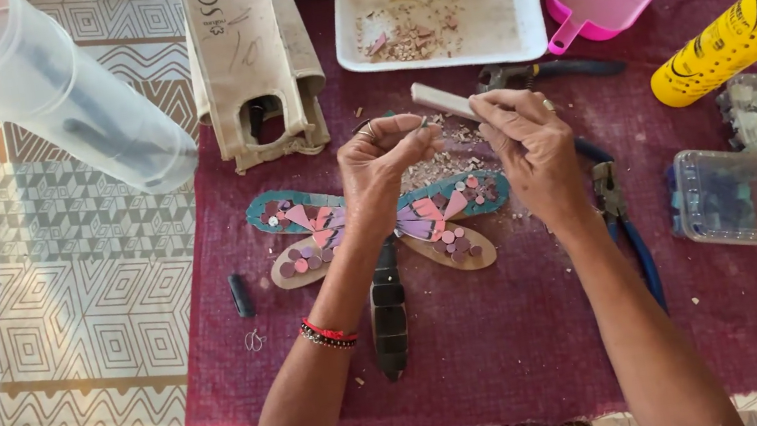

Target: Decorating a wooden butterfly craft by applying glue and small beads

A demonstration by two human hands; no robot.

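Note:
My left hand (381, 167) pinches a tiny tile piece (422, 122) between its fingertips, above a dragonfly-shaped mosaic (382, 233) with teal, pink and purple wings and a dark body. My right hand (530, 143) grips a pale flat stick (442, 101) like a file, its end close to the tile piece. Crumbs of tile (437, 168) lie on the dark red cloth (517, 323) under both hands.
A white tray (511, 25) of tile scraps sits behind, with a pink scoop (590, 2), blue-handled nippers (625, 224), a yellow bottle (739, 29), two clear boxes of tiles (725, 196), a clear plastic tube (40, 89) and a beige holder (252, 56).

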